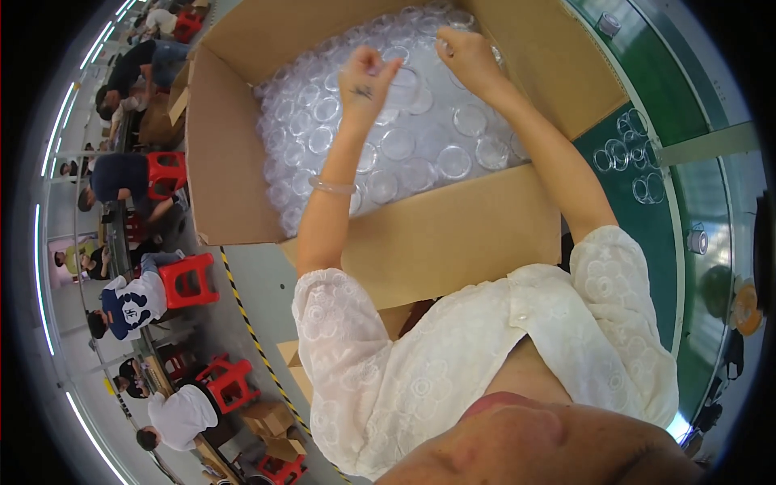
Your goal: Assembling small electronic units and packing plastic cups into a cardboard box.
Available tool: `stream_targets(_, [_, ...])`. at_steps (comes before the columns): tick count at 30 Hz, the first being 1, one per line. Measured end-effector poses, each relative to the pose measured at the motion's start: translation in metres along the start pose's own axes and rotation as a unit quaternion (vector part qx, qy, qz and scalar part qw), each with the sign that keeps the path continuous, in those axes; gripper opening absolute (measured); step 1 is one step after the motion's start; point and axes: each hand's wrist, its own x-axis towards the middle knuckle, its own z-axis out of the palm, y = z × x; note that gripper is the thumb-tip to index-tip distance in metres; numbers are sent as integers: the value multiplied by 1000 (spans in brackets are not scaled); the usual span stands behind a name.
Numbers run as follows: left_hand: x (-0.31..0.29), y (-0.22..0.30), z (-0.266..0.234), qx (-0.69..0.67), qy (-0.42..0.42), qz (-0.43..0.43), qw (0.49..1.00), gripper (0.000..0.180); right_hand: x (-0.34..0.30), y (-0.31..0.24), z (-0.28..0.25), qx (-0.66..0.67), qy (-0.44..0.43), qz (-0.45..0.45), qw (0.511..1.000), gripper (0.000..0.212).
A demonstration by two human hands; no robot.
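A large cardboard box (222,153) stands before me with its flaps folded out. Packed inside are many clear round plastic containers (398,144), and hazy transparent film seems to lie over part of them. Above the box's middle is my left hand (364,87), its fingers curled closed and a pale bracelet (332,187) on the wrist. My right hand (470,63) is closed too, farther right over the far part of the box. Whatever either hand pinches is too clear or too hidden to make out.
Several clear round pieces (622,153) rest on the green table (659,279) to the right, with a tape roll (697,241) nearby. On the left, people sit on red stools (189,279) along a workbench, beyond a yellow-black floor stripe (242,311).
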Motion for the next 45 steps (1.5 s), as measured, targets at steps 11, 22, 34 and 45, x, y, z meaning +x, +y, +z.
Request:
stream_targets(11, [38, -57, -66, 12, 231, -55, 971, 20, 18, -32, -44, 6, 78, 50, 996, 26])
stream_targets(22, [-54, 27, -3, 203, -440, 115, 867, 23, 9, -21, -47, 147, -66, 39, 986, 22])
stream_targets(34, [-20, 31, -17, 349, -553, 32, 756, 21, -55, -32, -20, -244, -468, -134, 839, 12])
stream_targets(45, [1, 26, -64, 213, -290, -54, 932, 23, -41, -24, -38, -180, -489, -281, 806, 6])
